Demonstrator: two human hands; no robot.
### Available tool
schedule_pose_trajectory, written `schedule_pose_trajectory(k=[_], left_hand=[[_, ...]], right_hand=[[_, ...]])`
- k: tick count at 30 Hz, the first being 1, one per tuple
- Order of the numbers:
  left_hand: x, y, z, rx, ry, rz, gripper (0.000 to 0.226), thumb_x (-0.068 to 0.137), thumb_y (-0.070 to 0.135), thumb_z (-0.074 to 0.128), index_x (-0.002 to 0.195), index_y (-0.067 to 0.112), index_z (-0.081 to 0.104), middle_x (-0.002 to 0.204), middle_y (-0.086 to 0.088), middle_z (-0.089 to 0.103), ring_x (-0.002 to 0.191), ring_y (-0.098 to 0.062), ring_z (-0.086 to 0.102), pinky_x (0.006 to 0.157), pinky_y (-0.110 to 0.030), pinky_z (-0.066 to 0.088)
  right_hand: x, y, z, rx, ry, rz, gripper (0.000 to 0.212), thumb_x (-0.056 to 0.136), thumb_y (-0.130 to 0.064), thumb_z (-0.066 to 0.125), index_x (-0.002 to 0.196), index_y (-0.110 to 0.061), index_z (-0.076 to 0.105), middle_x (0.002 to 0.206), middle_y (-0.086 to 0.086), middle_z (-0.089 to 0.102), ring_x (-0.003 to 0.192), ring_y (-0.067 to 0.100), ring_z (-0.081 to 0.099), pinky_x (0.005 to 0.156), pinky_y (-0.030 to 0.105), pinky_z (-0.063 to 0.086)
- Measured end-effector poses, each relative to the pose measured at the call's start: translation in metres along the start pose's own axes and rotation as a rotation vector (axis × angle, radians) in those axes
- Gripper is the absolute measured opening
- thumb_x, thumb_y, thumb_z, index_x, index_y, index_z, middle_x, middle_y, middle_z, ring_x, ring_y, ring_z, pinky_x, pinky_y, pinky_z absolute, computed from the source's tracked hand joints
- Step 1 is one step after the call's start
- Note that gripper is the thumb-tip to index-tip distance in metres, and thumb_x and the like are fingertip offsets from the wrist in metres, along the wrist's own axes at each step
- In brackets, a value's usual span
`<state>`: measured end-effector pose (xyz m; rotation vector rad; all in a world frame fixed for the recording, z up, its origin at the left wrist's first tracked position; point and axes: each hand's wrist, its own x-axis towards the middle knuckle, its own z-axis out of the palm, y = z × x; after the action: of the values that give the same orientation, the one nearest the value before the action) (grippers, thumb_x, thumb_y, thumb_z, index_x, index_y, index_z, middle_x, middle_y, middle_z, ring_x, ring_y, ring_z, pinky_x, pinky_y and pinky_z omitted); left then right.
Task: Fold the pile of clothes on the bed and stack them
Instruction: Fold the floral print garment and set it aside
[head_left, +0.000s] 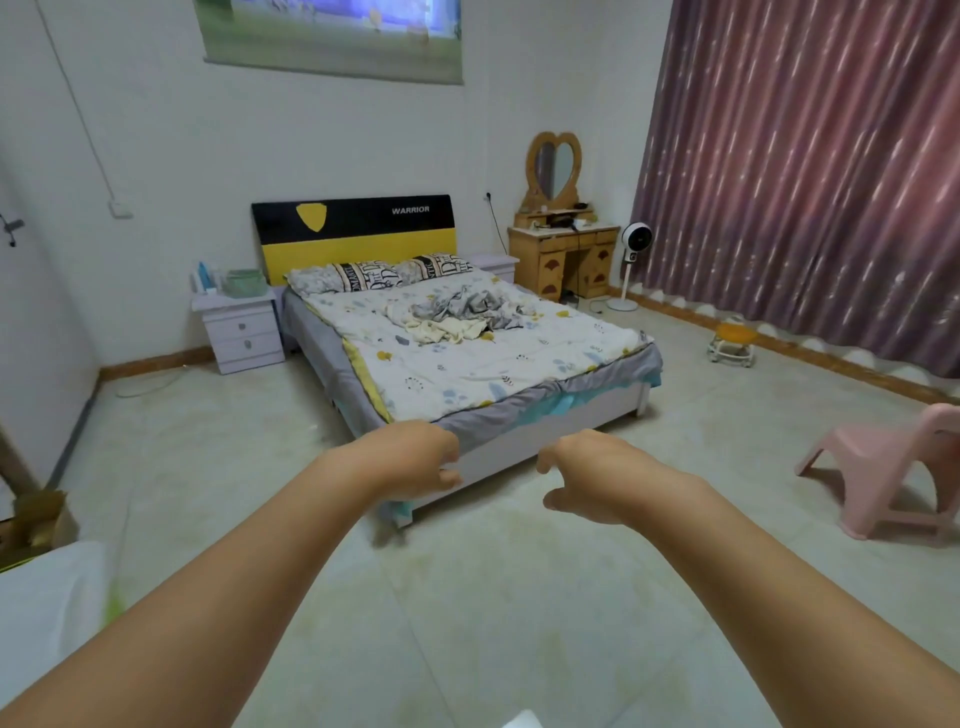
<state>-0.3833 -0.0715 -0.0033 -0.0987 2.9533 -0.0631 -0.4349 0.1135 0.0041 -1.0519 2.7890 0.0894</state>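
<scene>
While nothing is folded yet: clothes (457, 314) heaped loose mid-bed (519, 364), nearer the headboard end. Left hand (415, 457) and right hand (582, 478) loosely curled, holding nothing, well short of the foot edge. All folding, stacking left.

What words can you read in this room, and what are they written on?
"WARRIOR" in pale letters on the black top part of the headboard, right of a yellow shield shape.
The pillows have big black letters printed on them, but they are too folded and blurred to read.
The poster on the wall is too blurred to show any words.
</scene>
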Motion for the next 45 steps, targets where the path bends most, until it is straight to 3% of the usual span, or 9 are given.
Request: schedule_pose_trajectory(k=[8,16,21,27,33,37,41,45], left_hand=[[0.098,-0.027,-0.024,0.005,0.02,0.046,0.038,0.095,0.039,0.046,0.126,0.017,0.05,0.123,-0.006,0.058,0.109,-0.022,0.054,0.09,-0.033,0.044],[0.197,-0.053,-0.032,-0.014,0.023,0.03,0.037,0.095,0.04,0.045,0.126,0.021,0.051,0.126,-0.001,0.056,0.111,-0.02,0.051,0.084,-0.028,0.04],[0.266,-0.059,-0.044,-0.036,0.037,0.006,0.037,0.095,0.041,0.045,0.125,0.021,0.05,0.126,-0.001,0.056,0.112,-0.019,0.051,0.09,-0.031,0.044],[0.346,-0.071,-0.058,-0.085,0.064,-0.045,0.037,0.094,0.042,0.047,0.125,0.023,0.05,0.127,0.001,0.055,0.111,-0.018,0.052,0.084,-0.026,0.04],[0.413,-0.088,-0.066,-0.084,0.03,-0.062,0.037,0.093,0.043,0.047,0.125,0.023,0.05,0.127,0.0,0.055,0.111,-0.019,0.052,0.084,-0.027,0.04],[0.464,-0.107,-0.072,-0.082,0.018,-0.058,0.039,0.095,0.043,0.045,0.128,0.022,0.048,0.128,0.0,0.054,0.112,-0.019,0.051,0.086,-0.028,0.041],[0.517,-0.131,-0.079,-0.084,0.023,-0.047,0.04,0.095,0.042,0.045,0.129,0.022,0.048,0.128,0.0,0.054,0.112,-0.019,0.051,0.085,-0.026,0.04],[0.566,-0.154,-0.085,-0.093,-0.002,-0.038,0.039,0.095,0.042,0.044,0.129,0.022,0.048,0.129,0.0,0.054,0.112,-0.019,0.051,0.086,-0.026,0.04]], right_hand=[[0.093,0.042,-0.019,0.043,0.021,0.019,0.04,0.092,-0.028,0.055,0.131,-0.019,0.05,0.129,0.006,0.054,0.115,0.025,0.051,0.092,0.034,0.046],[0.188,0.084,-0.036,0.014,0.016,-0.026,0.038,0.093,-0.023,0.052,0.13,-0.015,0.051,0.126,0.009,0.055,0.113,0.026,0.052,0.089,0.034,0.047],[0.253,0.123,-0.047,-0.017,0.0,-0.041,0.031,0.091,-0.02,0.053,0.12,-0.007,0.057,0.116,0.014,0.061,0.106,0.03,0.058,0.085,0.039,0.05],[0.324,0.169,-0.064,-0.019,0.042,-0.057,0.031,0.089,-0.016,0.053,0.119,-0.01,0.057,0.115,0.012,0.061,0.103,0.028,0.058,0.087,0.04,0.051],[0.391,0.195,-0.063,-0.007,0.006,-0.094,0.03,0.087,-0.018,0.053,0.116,-0.01,0.058,0.107,0.012,0.061,0.097,0.029,0.058,0.07,0.033,0.046],[0.442,0.212,-0.069,-0.01,0.013,-0.106,0.029,0.089,-0.019,0.052,0.117,-0.01,0.057,0.112,0.011,0.06,0.101,0.028,0.056,0.068,0.032,0.043],[0.497,0.225,-0.077,0.005,0.03,-0.095,0.034,0.091,-0.022,0.053,0.123,-0.01,0.055,0.12,0.011,0.058,0.109,0.027,0.054,0.085,0.035,0.047],[0.548,0.24,-0.09,0.022,0.016,-0.07,0.037,0.093,-0.024,0.053,0.127,-0.012,0.052,0.125,0.01,0.056,0.114,0.026,0.051,0.091,0.035,0.046]])
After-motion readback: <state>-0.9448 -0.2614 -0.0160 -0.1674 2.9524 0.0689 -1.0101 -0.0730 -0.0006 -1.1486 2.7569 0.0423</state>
